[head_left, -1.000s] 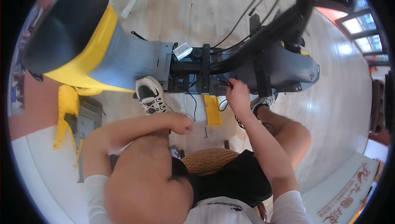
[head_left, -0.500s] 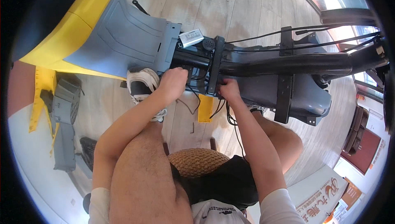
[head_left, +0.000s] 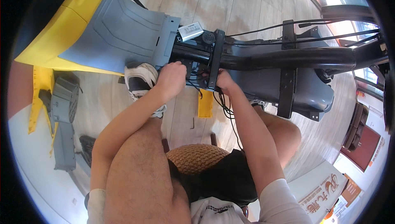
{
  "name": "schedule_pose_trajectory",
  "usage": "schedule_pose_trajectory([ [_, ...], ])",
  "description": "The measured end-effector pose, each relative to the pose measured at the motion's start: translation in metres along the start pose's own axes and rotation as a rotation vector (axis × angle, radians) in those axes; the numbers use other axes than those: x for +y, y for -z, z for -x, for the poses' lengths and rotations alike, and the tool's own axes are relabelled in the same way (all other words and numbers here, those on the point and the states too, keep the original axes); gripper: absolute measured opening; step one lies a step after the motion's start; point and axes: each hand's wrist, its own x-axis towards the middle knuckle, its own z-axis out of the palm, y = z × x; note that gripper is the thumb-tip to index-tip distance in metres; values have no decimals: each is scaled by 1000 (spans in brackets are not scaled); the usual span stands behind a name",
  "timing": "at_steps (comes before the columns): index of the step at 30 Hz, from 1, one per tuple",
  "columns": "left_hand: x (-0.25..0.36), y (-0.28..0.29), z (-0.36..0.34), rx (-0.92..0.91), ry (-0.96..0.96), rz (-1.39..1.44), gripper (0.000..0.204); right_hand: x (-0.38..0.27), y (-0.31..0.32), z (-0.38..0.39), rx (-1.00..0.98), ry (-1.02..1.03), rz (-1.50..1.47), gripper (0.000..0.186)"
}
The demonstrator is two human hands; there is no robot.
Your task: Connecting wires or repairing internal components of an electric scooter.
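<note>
Black tube (head_left: 255, 63), long axis left to right, curled left fingers (head_left: 180, 70), right fingers (head_left: 222, 78) beside it, cannot tell if clamped

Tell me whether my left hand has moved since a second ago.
Yes: your left hand has moved forward, away from you, judged against the silver box, which it is now closer to.

Black tubular metal frame (head_left: 263, 62), left of it grey plastic footboard (head_left: 127, 34) with curved lines and yellow plastic panel (head_left: 61, 26), at its left end silver rectangular metal box (head_left: 191, 31), on its near side thin black cables (head_left: 226, 109), tan basket-weave seat (head_left: 195, 158)
</note>
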Motion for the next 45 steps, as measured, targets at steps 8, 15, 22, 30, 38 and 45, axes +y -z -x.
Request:
schedule_pose_trajectory([
  [8,1,9,-9,-129,139,2,12,-16,-9,6,-115,-120,-144,19],
  [15,10,9,-13,-309,161,-65,12,-18,-2,10,-200,-137,-330,21],
  [22,3,5,-21,-491,204,36,19,-23,-2,15,-360,-183,-541,28],
  [30,10,3,-14,-311,216,28,19,-12,-2,7,-490,-156,-644,38],
  [38,10,6,-17,-320,270,-58,19,-19,-7,10,-499,-199,-754,43],
  [45,8,13,-28,-522,208,-38,20,-14,-3,5,-502,-235,-824,38],
])
